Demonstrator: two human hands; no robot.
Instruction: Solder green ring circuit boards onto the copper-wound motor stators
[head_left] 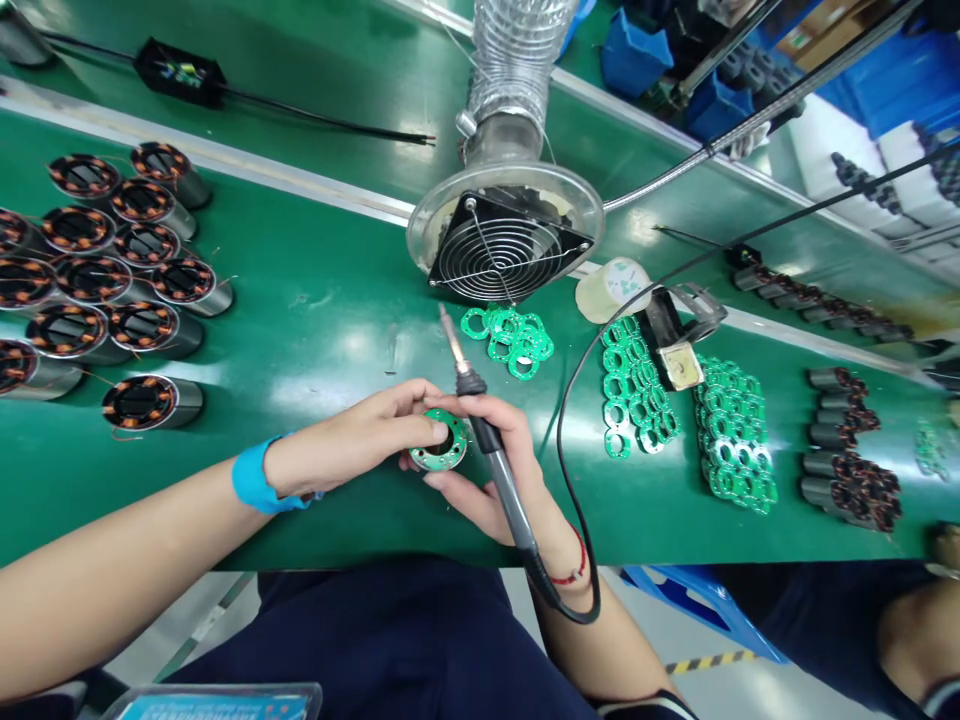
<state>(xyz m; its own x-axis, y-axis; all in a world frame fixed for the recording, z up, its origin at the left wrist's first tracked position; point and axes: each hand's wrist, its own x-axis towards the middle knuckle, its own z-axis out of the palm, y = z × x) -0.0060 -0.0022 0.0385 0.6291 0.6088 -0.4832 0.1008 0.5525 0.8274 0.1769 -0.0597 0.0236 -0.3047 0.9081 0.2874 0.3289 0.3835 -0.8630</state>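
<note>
My left hand point(375, 430) is closed around a round metal motor stator, its thumb over the middle. On top of that stator sits a green ring-shaped circuit board point(442, 458). A soldering iron point(507, 490) rests in the grip of my right hand point(521, 455), its tip pointing up and away from me, apart from the board. The fingers of my right hand also reach the stator's right side. Just beyond my hands lies a loose heap of green ring boards point(517, 338). The stator's lower part is hidden by my fingers.
Several copper-wound stators point(154, 405) stand at left. A fume extractor fan point(502, 245) hangs ahead. Right of it are a soldering iron stand point(679, 365), a solder spool point(611, 290) and stacked green boards point(735, 430). The iron's black cable point(564, 420) crosses the bench. Another person sits at right.
</note>
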